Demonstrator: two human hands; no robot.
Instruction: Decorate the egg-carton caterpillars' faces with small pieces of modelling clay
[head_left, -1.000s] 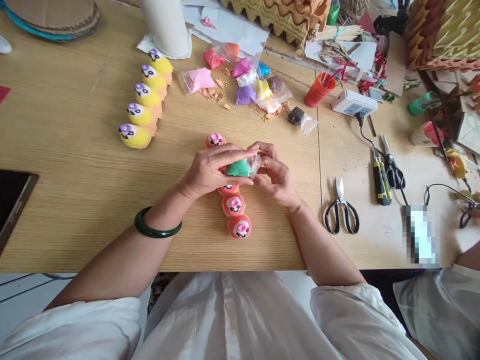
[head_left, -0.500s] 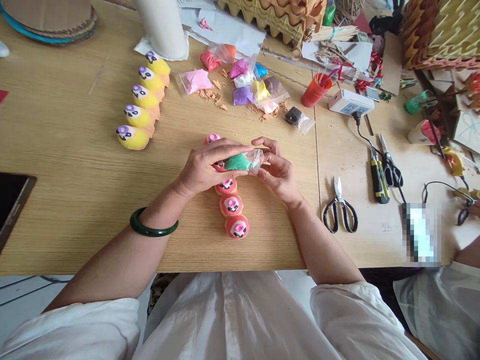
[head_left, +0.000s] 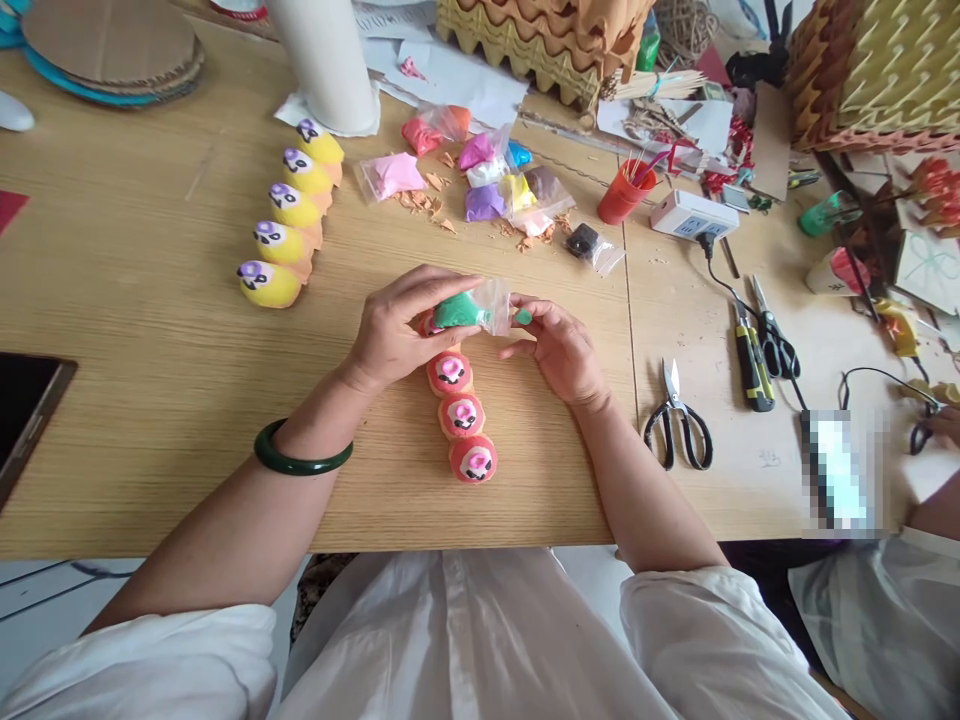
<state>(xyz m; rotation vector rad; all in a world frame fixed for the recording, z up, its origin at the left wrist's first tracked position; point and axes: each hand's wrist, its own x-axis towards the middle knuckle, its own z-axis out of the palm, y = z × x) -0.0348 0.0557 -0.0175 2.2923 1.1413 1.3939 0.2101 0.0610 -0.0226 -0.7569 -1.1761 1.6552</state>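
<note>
a light wood-grain tabletop (head_left: pixel 127 300) runs across the view, crowded toward its far edge with bagged colored clay (head_left: pixel 487 172), a red cup (head_left: pixel 621 197) of sticks and a white power strip (head_left: pixel 694 215). toward the right edge lie black-handled scissors (head_left: pixel 677 425) and a yellow-and-black screwdriver (head_left: pixel 752 365). near the middle of the tabletop, the left hand (head_left: pixel 397 330), with a dark green bangle (head_left: pixel 302 450) on its wrist, curls its fingers and thumb closed around a lump of green clay (head_left: pixel 460 311) in a clear plastic bag (head_left: pixel 492 304), pinching it from both sides. the right hand (head_left: pixel 559 352) is loosely spread just beside the bag's far end, with a small dab of green clay (head_left: pixel 523 316) on a fingertip. the bag hangs over the top of a line of pink clay figures (head_left: pixel 457 400), and a row of yellow clay figures (head_left: pixel 289 215) stands to the left. another person's hand (head_left: pixel 943 426) shows at the right edge.
</note>
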